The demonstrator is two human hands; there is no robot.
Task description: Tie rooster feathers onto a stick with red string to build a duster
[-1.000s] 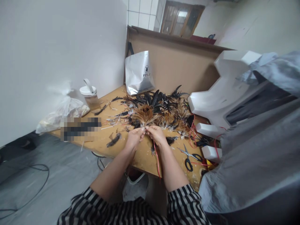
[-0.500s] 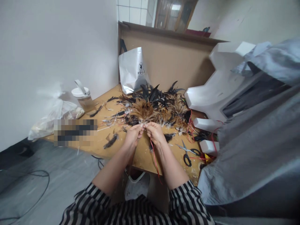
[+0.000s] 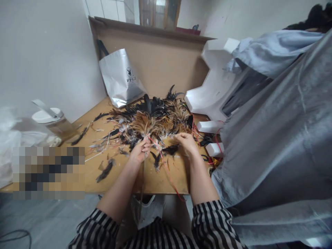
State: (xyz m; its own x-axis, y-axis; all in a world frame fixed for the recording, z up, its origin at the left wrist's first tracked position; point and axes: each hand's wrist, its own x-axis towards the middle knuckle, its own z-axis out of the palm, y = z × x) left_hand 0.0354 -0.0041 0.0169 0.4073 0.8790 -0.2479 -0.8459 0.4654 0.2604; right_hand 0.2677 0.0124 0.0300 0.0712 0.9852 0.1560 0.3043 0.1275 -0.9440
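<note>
Head view: feather bundle (image 3: 144, 123) stands over the table (image 3: 155, 183), its base gripped in the left hand (image 3: 141, 151). Right hand (image 3: 187, 143) is apart, fingertips together; whether it holds anything cannot be determined. Status, as judged: bundle gathered; red cord (image 3: 168, 170) at base, tail loose, knot unconfirmed; loose feathers (image 3: 105, 171) ungathered. Containers: lidded jug (image 3: 52, 121), amber liquid (image 3: 61, 128); silver bag (image 3: 120, 76), contents hidden.
</note>
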